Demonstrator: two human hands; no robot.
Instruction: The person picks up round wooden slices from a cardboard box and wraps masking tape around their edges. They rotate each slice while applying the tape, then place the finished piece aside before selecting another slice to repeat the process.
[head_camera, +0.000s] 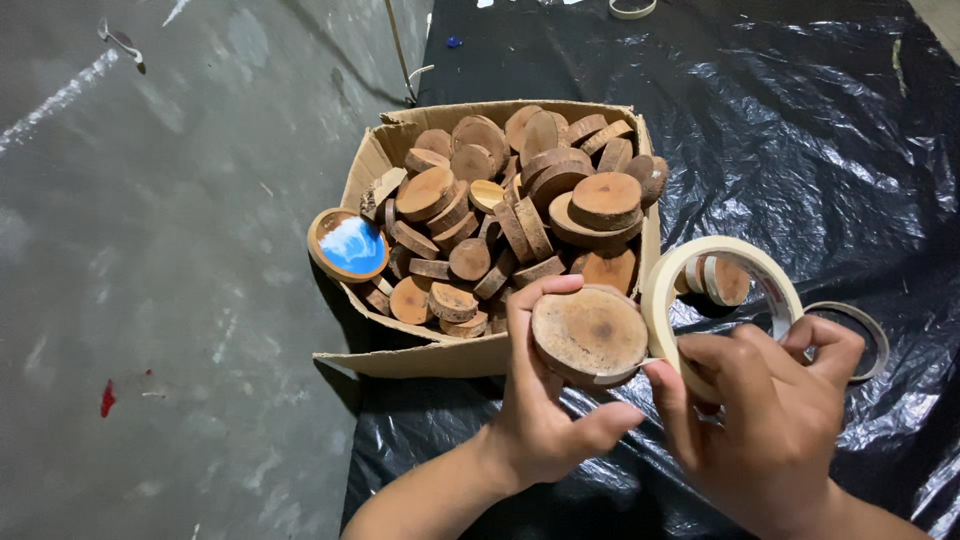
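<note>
My left hand (545, 410) holds a round wooden slice (590, 335) by its edge, flat face up, just in front of the cardboard box (420, 355). My right hand (770, 410) grips a cream roll of masking tape (720, 285), with its thumb and a strip of tape pressed against the slice's right rim. The box is heaped with several brown wood slices (520, 205). One slice with a blue and white painted face (348, 245) leans over the box's left wall.
A black plastic sheet (800, 120) covers the table under the box. An empty tape ring (868, 335) lies right of my hand; another (632, 8) lies at the far edge. Grey concrete floor (150, 250) with a red spot (107, 398) is on the left.
</note>
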